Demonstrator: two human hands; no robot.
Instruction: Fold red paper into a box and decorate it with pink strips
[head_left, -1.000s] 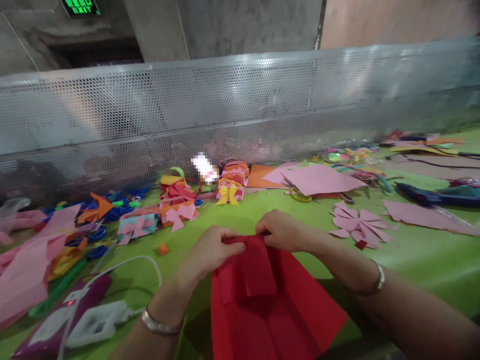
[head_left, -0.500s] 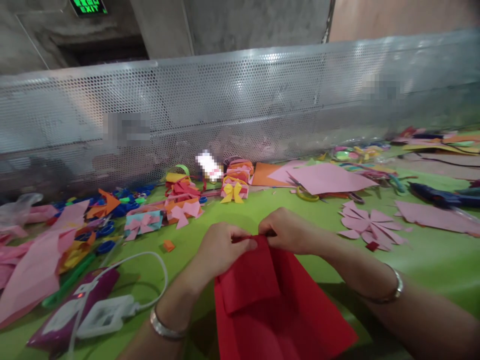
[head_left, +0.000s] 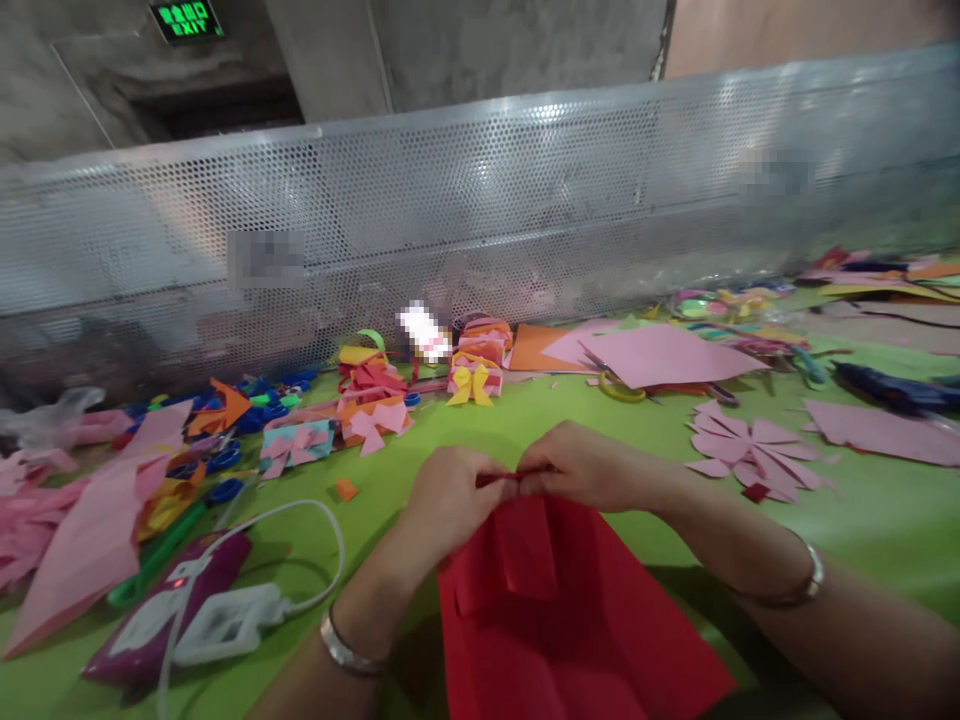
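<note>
Red paper: we have the folded red sheet [head_left: 600,620] in front of us, toward the near edge of the green counter [head_left: 510,430]; a narrow flap stands folded at its far end, and its sides spread toward us.
Left hand: our left hand [head_left: 457,495] is pinched narrow on the far end of the red sheet, thumb toward us.
Right hand: our right hand [head_left: 574,465] grips the same end, fingers curled; its fingertips meet or nearly meet those of the left.
Bows: toward the far edge we see a yellow bow [head_left: 471,384]; left of it, a pink bow on a blue piece [head_left: 292,450].
Left edge: long pink paper [head_left: 97,560] lies there; nearer us sit a purple device [head_left: 150,620] with a red light and a white plug [head_left: 225,625] on a looped cable.
Right side: we see pink petal cutouts [head_left: 754,450]; beyond them, scissors [head_left: 621,391] with a yellow handle, partly under pink sheets [head_left: 667,355]; toward the far right corner, a dark blue tool [head_left: 885,388].
Screen: a perforated metal screen [head_left: 480,210] stands along the far edge.
</note>
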